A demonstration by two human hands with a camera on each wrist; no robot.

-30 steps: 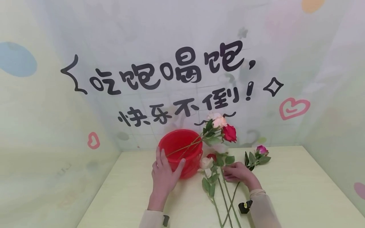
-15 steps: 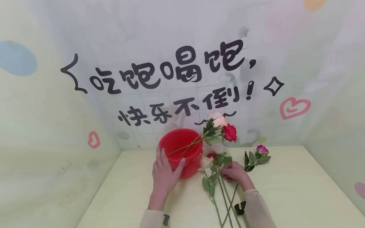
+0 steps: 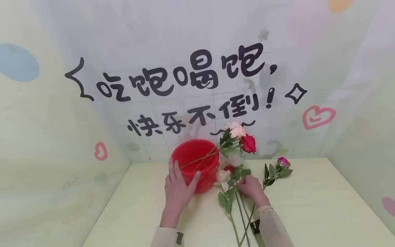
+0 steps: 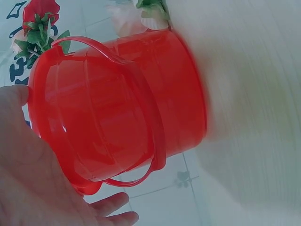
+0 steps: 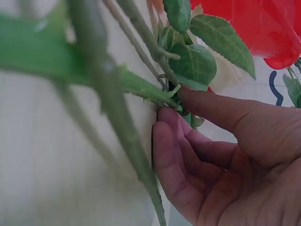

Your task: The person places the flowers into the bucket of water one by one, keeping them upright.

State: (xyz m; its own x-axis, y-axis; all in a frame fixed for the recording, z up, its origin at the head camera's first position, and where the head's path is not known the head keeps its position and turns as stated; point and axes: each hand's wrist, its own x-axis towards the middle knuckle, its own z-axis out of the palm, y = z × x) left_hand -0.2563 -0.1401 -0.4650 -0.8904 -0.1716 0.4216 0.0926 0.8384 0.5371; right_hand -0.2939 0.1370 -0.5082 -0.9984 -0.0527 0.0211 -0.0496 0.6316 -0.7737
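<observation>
A red plastic bucket (image 3: 206, 181) stands tilted toward me at the back of the table. My left hand (image 3: 179, 188) rests against its near rim, fingers spread and fairly straight; the left wrist view shows the thumb touching the rim. Stems of a red rose (image 3: 248, 143) and pale pink roses (image 3: 237, 132) lean over the bucket's right side. On the table beside it, my right hand (image 3: 251, 188) pinches a green rose stem (image 5: 146, 88) between thumb and fingers. Which bloom that stem bears is hidden by leaves. A cream rose (image 3: 223, 176) and another red rose (image 3: 229, 168) lie close by.
A magenta rose (image 3: 283, 162) lies to the right of the right hand. Several long stems (image 3: 239, 212) cross toward the table's front edge. Printed wall sheets (image 3: 197, 34) enclose the back and sides of the pale table (image 3: 324, 206).
My right hand has shifted left along the lying roses, and its fingertips have come onto a stem. The left hand and bucket have stayed in place.
</observation>
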